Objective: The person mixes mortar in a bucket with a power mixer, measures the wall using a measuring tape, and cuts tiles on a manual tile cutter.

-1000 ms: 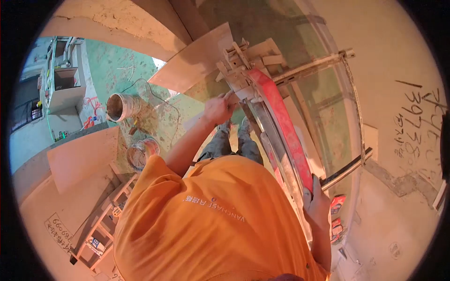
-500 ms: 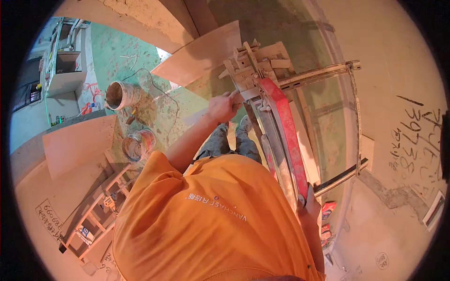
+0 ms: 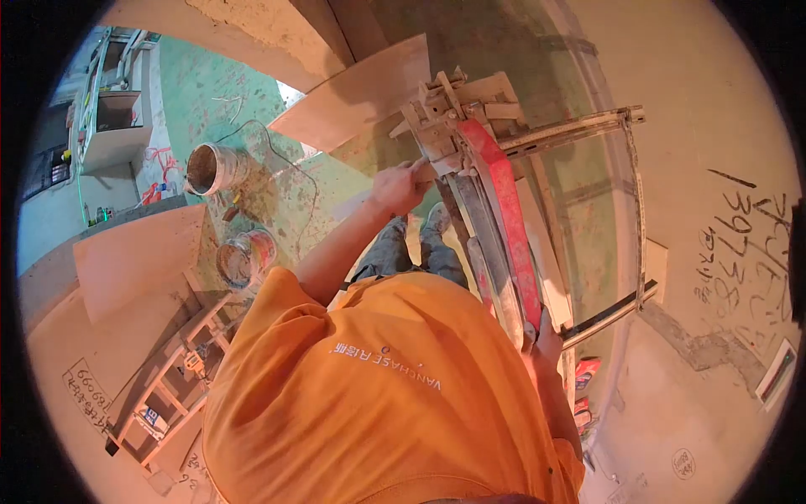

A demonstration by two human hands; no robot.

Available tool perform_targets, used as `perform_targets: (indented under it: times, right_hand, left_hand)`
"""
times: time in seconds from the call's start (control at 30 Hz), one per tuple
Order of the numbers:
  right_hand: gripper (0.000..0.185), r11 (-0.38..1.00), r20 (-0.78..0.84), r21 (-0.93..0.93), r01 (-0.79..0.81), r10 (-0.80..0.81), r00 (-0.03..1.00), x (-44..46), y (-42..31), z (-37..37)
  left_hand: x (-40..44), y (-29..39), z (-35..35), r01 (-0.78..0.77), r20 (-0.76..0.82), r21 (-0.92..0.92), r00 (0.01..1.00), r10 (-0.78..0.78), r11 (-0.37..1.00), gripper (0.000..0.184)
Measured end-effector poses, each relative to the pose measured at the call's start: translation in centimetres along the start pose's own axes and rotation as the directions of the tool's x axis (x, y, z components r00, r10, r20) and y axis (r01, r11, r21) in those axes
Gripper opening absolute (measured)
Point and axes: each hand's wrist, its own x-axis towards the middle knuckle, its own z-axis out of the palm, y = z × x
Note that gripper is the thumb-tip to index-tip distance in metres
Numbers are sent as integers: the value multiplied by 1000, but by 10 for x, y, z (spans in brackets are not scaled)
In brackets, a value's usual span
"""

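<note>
Red bar (image 3: 508, 218) lying along a long tool (image 3: 475, 225), its near end hidden in the right hand's (image 3: 544, 338) grasp. Left hand (image 3: 398, 188): at the tool's far part, fingertips partly obscured, grip indeterminable. Orange shirt (image 3: 378, 412) lettered "VANCHASE", inverted; wall (image 3: 680, 92) numerals begin "139738", remainder unclear. Buckets (image 3: 232, 170): two, contents indistinct.

Red bar (image 3: 510, 223), orange shirt (image 3: 378, 420) – white lettering (image 3: 393, 364)
</note>
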Motion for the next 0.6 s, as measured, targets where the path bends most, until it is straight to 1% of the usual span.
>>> perform_targets:
  times: [0.1,0.13,0.17,0.23,0.27,0.3,0.33,0.37,0.4,0.43,0.47,0.5,0.57,0.6]
  right_hand:
    - [44,999,-25,52,13,-12,1000,16,-37,-33]
    - [44,998,-32,57,1,0,999,21,-50,-45]
    - [39,992,64,106,-72,66,996,27,-63,-60]
    - [32,958,241,193,-213,164,957,56,-76,-76]
    - [32,954,223,205,-220,174,959,73,-70,-73]
    - [29,951,247,196,-240,189,950,89,-56,-68]
    - [29,947,275,188,-260,203,940,108,-41,-59]
    - [30,965,205,221,-142,96,974,140,-21,-39]
    - [30,984,-43,141,111,-106,993,174,-32,-31]
    - [28,957,-160,103,270,-252,954,208,-7,0]
    - [33,984,-88,63,164,-158,983,238,-29,-1]
    - [42,949,-150,129,286,-267,952,267,-36,13]
    - [46,898,-211,5,441,-430,878,307,-55,34]
    - [46,902,-213,12,431,-419,883,318,-61,46]
  left_hand:
    - [0,-4,0,-22,-21,-43,1000,21,999,53]
    - [1,-5,1,-42,-27,-64,999,40,997,53]
    - [0,-7,3,-59,-19,-64,998,58,996,53]
    - [2,-19,8,-47,23,0,999,47,999,53]
    - [5,-22,11,-44,44,35,998,42,998,54]
    - [5,-14,6,-66,53,43,997,64,997,54]
    - [1,-5,-6,-17,67,29,998,15,999,53]
    - [-2,6,-18,31,81,18,996,-33,999,53]
    - [-1,12,-24,78,95,9,992,-79,997,52]
    - [2,12,-23,59,102,21,993,-60,998,52]
    - [1,9,-20,71,100,-1,992,-71,997,51]
    - [-1,5,-15,89,99,-25,991,-86,996,50]
    - [-6,-3,-11,105,109,-45,989,-100,993,48]
    - [-7,-8,-10,59,72,-69,996,-54,996,48]
